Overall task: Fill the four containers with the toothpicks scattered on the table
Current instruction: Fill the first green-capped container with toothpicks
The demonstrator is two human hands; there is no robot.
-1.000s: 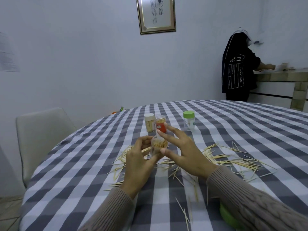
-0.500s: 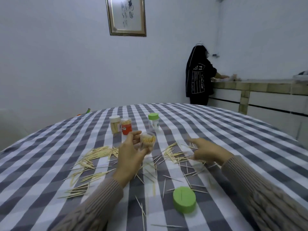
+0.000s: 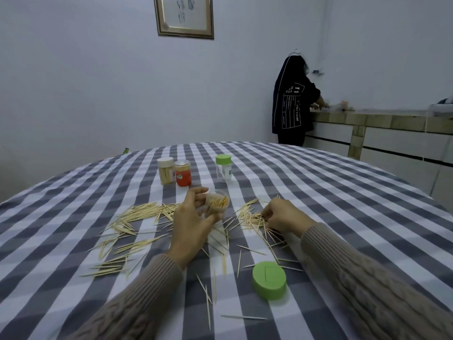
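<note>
Open clear container [image 3: 217,204]: one, lifted above the checked tablecloth [image 3: 343,192], packed with toothpicks close to the rim; held in the curled fingers of the left hand [image 3: 193,224].

Right hand [image 3: 282,215]: down on the right-hand heap of toothpicks [image 3: 255,218], fingers bent over them; whether they already pinch any cannot be told.

Capped containers: three, standing beyond the hands. Cream-lidded jar [image 3: 166,171] and orange jar [image 3: 182,173] touch side by side and look full; the green-capped clear one [image 3: 223,168] stands apart and shows no sticks inside that I can make out.

Loose green lid [image 3: 269,279]: one, near the table's front edge.

Toothpicks on the cloth: too many to count, a second spread [image 3: 137,217] lying left.

Progress, judged: roughly half done.
</note>
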